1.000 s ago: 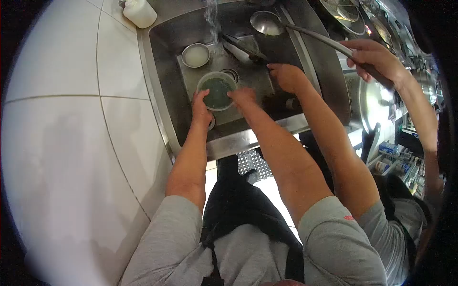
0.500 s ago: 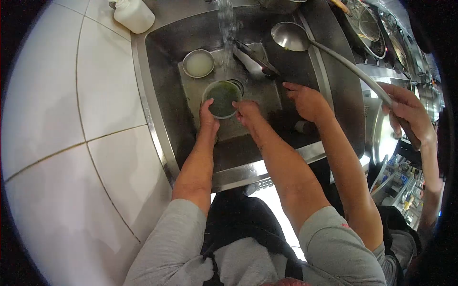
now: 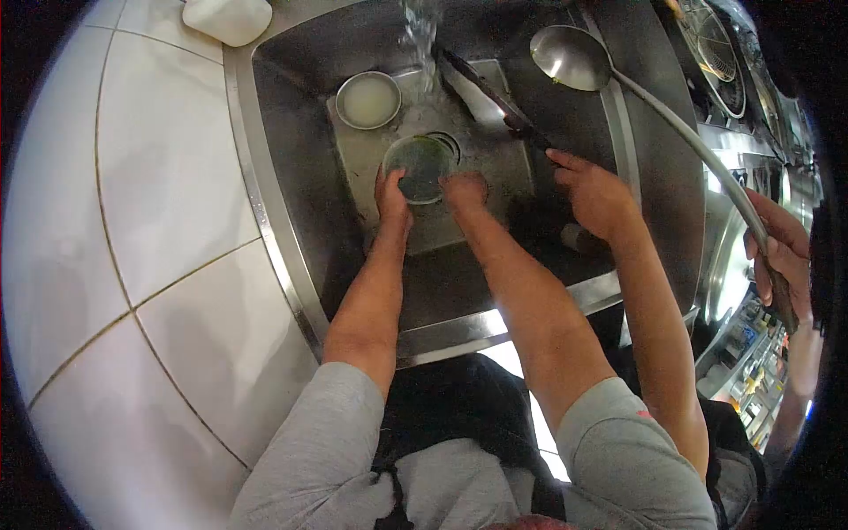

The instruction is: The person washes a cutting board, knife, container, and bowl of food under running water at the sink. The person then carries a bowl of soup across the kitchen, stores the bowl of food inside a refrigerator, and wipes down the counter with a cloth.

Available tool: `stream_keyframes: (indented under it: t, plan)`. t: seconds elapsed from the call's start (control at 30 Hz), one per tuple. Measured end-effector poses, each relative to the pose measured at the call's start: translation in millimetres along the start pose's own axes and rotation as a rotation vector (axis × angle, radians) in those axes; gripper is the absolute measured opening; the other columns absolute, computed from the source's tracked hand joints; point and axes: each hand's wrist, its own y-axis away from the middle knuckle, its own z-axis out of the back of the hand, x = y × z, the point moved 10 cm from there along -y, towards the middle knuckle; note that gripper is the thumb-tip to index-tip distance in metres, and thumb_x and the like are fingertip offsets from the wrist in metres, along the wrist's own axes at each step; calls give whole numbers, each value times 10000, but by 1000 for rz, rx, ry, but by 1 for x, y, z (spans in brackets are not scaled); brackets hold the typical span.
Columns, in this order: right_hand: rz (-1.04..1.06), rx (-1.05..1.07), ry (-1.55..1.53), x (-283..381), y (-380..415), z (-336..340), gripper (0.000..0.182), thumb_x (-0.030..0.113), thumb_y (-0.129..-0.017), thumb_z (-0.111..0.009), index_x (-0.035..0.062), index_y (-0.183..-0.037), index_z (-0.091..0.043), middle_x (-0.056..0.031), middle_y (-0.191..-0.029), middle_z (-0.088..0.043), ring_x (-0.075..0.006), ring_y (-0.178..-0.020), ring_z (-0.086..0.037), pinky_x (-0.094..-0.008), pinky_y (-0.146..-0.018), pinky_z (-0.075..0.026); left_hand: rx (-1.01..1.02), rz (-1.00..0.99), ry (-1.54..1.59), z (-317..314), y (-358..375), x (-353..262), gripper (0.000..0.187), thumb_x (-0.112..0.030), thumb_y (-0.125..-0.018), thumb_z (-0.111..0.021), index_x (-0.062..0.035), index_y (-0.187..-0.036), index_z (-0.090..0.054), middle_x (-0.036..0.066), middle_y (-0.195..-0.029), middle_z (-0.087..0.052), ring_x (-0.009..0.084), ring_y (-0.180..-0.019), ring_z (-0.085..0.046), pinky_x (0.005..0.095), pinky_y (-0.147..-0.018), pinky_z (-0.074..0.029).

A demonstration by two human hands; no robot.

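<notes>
In the sink, a round clear bowl (image 3: 420,168) with a greenish tint sits between my two hands, above the drain. My left hand (image 3: 393,196) grips its left side, thumb over the rim. My right hand (image 3: 465,189) is closed at the right rim, its fingertips partly hidden. Behind the bowl, a small round metal dish (image 3: 368,100) holds cloudy liquid. Water (image 3: 422,40) streams down from the top of the view, behind the bowl. Nearby on the right lies a long utensil (image 3: 481,97) with a shiny blade and dark handle.
A co-worker's hand (image 3: 599,194) reaches in from the right, at the utensil's handle. Their other hand (image 3: 784,252) holds a large ladle (image 3: 572,58) over the sink's right side. The metal sink (image 3: 296,203) adjoins a white tiled surface (image 3: 190,177) bearing a white container (image 3: 228,19).
The view has shifted slightly. The bowl's contents look paler than before. The co-worker's hand has come to the utensil's handle, and the utensil is angled differently.
</notes>
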Motion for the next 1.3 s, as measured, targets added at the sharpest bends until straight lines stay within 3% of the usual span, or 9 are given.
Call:
stream_keyframes:
  t: [0.07,0.27,0.6,0.7,0.8,0.87,0.97,1.07,1.3]
  plan:
    - [411,-200,556,32,1,2,496,513,-976,-611,46,-1081,-742,-157,-983,-742,-284,-847,-728,-403,-804,-566,-45,-22,-72,5,4,-1,664,-200,-816,-647,-61,-1449,-502,154,-1397,-530,333,-1297,-495,484,-1097,-362]
    - [86,34,254,-16,-55,-34,352,407,-920,-697,70,-819,-701,-61,-718,-687,-199,-612,-648,-366,-622,-527,-39,12,-182,-4,17,-8,805,-246,-813,-663,-84,-1552,-390,171,-1554,-406,349,-1451,-361,533,-1161,-284]
    - [-1,142,148,-26,-46,-32,301,361,-919,-692,63,-877,-705,-78,-826,-705,-204,-680,-657,-390,-667,-540,-8,-116,-421,-2,5,-25,763,-204,-818,-656,-73,-1535,-430,173,-1516,-468,340,-1359,-490,435,-1127,-366]
    - [229,121,-21,-16,-45,-27,272,314,-885,-750,53,-953,-720,-117,-982,-718,-237,-836,-682,-413,-762,-547,58,-110,-423,-5,10,-38,715,-181,-812,-649,-77,-1503,-494,159,-1436,-553,309,-1296,-543,416,-1090,-404]
    - [565,108,555,21,-30,-24,312,262,-849,-799,51,-1061,-710,-135,-1103,-697,-251,-947,-660,-435,-803,-539,95,-46,-422,-6,12,-43,689,-172,-810,-641,-88,-1485,-530,145,-1391,-592,284,-1271,-555,411,-1075,-415]
    - [336,-5,-343,19,-27,21,407,285,-870,-784,71,-1196,-665,-102,-1131,-694,-216,-941,-645,-400,-773,-532,138,-24,-398,-14,13,-51,683,-167,-810,-637,-94,-1482,-537,140,-1384,-597,275,-1269,-552,410,-1075,-415]
    - [395,138,-327,30,-53,5,479,367,-845,-778,98,-1227,-673,-142,-1218,-701,-302,-1060,-685,-397,-959,-521,249,-8,-536,-28,19,-55,722,-181,-805,-670,-105,-1504,-507,141,-1411,-582,293,-1297,-540,423,-1099,-397]
    - [227,263,-370,32,-36,9,374,198,-870,-787,88,-1180,-608,-34,-1000,-641,-176,-866,-600,-345,-695,-509,98,37,-371,-4,5,-42,773,-191,-803,-710,-135,-1534,-464,146,-1443,-559,319,-1327,-523,439,-1121,-381]
    - [239,116,-302,21,-46,4,299,193,-841,-807,92,-978,-561,-49,-921,-608,-198,-826,-593,-384,-708,-516,129,91,-382,-11,18,-38,804,-120,-769,-748,-135,-1521,-466,159,-1432,-561,320,-1318,-532,441,-1077,-429]
